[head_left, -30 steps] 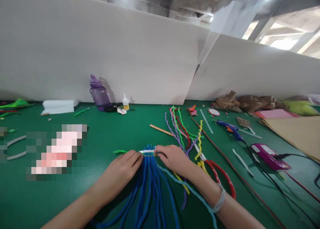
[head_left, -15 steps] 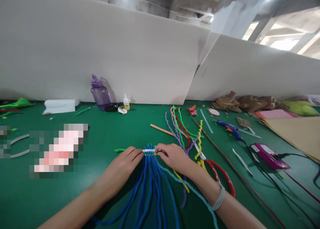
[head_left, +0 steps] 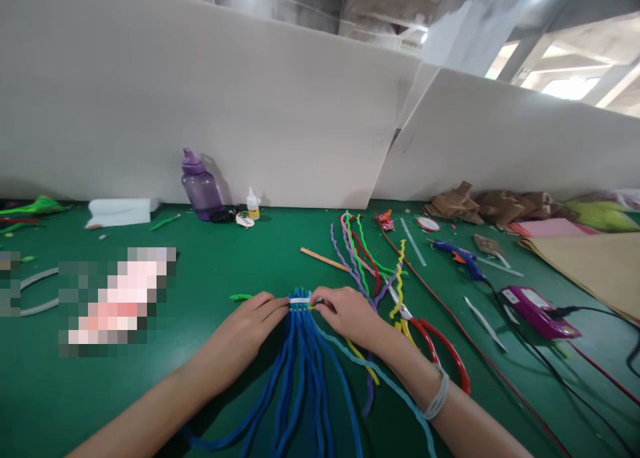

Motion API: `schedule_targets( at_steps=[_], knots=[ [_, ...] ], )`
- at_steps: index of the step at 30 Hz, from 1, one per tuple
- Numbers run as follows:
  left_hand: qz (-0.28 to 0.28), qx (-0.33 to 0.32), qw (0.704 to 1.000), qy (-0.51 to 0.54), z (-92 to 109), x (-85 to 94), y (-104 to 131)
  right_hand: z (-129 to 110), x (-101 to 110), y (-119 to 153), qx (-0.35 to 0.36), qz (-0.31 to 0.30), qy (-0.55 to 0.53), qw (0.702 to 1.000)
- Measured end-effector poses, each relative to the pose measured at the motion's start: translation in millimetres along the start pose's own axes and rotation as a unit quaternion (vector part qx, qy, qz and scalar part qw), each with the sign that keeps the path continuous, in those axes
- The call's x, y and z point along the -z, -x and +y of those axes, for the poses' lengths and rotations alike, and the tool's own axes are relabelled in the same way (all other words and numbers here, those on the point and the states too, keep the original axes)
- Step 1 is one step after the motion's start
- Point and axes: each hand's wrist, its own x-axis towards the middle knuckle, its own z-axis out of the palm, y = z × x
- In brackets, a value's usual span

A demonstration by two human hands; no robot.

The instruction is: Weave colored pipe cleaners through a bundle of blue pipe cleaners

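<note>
Long blue pipe cleaners (head_left: 300, 351) lie side by side on the green table, their loose ends fanning toward me. Near their top, a white strip (head_left: 300, 301) crosses them, with yellow showing just below it. The fingers of my left hand (head_left: 257, 318) are closed at the strip's left end; a green pipe cleaner (head_left: 241, 297) sticks out beyond them. At the right end, my right hand (head_left: 347, 315) pinches the band, its fingertips partly hiding what they grip. A light blue pipe cleaner (head_left: 360, 361) trails under my right wrist.
Red-handled scissors (head_left: 445, 345) lie beside my right forearm, near loose coloured pipe cleaners (head_left: 353, 251) and a wooden stick (head_left: 323, 259). Farther right are a blue glue gun (head_left: 460, 258), a purple device (head_left: 540, 311) and cables. A purple bottle (head_left: 200, 188) and small glue bottle (head_left: 253, 205) stand behind.
My left hand has shifted slightly at the left edge of the blue bundle, its fingertips a little farther right. My right hand stays in place.
</note>
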Motion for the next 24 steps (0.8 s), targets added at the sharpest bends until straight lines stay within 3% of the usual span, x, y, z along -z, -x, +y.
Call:
schedule_targets(
  at_steps=[5, 17, 24],
  knots=[
    [0.023, 0.014, 0.999, -0.017, 2.6, -3.1, 2.2, 0.5, -2.2, -2.0, -0.026, 0.010, -0.009, 1.000],
    [-0.010, 0.018, 1.000, 0.020, -1.1, -0.2, 0.2, -1.3, 1.0, 0.6, -0.008, 0.001, -0.010, 1.000],
    [0.016, 0.018, 1.000, 0.002, 1.3, -2.9, 2.4, 0.5, -3.6, -2.1, -0.021, 0.017, -0.008, 1.000]
  ],
)
